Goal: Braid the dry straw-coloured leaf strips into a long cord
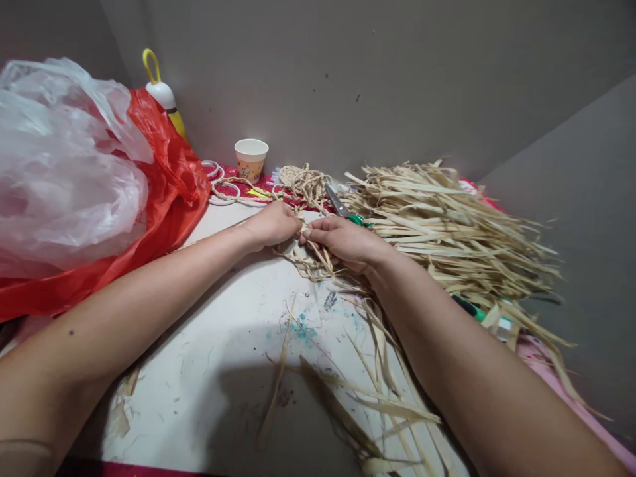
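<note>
- Straw strips [314, 266]: pale tan, dry-looking, narrow, flat; a small bunch.
- Pinched between left hand [275, 224] and right hand [342, 240], fingertips nearly meeting; grip point sits near the far edge of the white surface [213, 318], roughly mid-frame.
- Gripped part: short pale bit visible in the gap, rest hidden by fingers; twisted or braided, can't tell.
- Lower lengths: slack, curved, crossing each other, spread below the fingers on the near side.
- Some run under the right hand; their ends not clear.
</note>
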`<control>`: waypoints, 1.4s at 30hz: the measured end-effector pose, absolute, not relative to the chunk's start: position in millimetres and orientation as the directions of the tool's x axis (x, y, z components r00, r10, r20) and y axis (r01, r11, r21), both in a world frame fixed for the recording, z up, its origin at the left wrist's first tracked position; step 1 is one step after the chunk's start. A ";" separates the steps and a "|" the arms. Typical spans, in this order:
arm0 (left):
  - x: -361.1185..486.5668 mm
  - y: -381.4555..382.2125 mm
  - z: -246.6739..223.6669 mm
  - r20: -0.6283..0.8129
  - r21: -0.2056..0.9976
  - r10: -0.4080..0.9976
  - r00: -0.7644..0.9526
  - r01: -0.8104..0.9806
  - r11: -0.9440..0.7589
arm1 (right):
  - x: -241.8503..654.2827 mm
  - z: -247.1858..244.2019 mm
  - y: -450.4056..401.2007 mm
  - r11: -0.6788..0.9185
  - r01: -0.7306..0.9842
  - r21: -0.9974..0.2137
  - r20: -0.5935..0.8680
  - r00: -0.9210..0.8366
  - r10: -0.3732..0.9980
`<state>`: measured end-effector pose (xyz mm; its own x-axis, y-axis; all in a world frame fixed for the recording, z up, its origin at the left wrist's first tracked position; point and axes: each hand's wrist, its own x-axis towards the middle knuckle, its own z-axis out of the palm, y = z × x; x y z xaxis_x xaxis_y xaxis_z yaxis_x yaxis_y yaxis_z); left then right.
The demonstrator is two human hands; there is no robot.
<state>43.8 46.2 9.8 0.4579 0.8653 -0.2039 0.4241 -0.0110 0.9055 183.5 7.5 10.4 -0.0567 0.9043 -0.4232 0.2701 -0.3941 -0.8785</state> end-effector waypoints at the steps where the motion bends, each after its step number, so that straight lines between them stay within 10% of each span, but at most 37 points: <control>1: 43.7 46.7 10.1 -0.206 0.903 0.863 0.461 0.430 -0.015 | 184.6 9.7 8.0 -0.374 0.309 -0.874 -0.410 -0.060 0.910; 24: 35.6 48.1 12.1 -0.277 0.894 0.799 0.533 0.448 0.011 | 189.2 9.0 5.5 -0.301 0.410 -0.861 -0.350 -0.049 0.935; 29: 33.8 50.0 23.9 0.030 0.807 0.924 0.382 0.536 -0.248 | 188.6 11.0 5.3 -0.342 0.308 -0.888 -0.373 -0.049 0.926; 35: 43.9 50.8 17.9 -0.332 0.887 0.836 0.437 0.447 0.118 | 190.3 13.0 6.0 -0.423 0.126 -0.897 -0.438 -0.146 0.887; 42: 49.0 51.5 11.2 -0.387 0.922 0.791 0.473 0.207 0.328 | 187.8 14.2 3.7 -0.388 0.174 -0.905 -0.418 -0.198 0.886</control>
<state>49.0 51.5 11.2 0.4728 0.7914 -0.3874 0.2070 0.3276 0.9219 187.8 3.7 14.2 -0.1984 0.8864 -0.4182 0.1743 -0.3880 -0.9050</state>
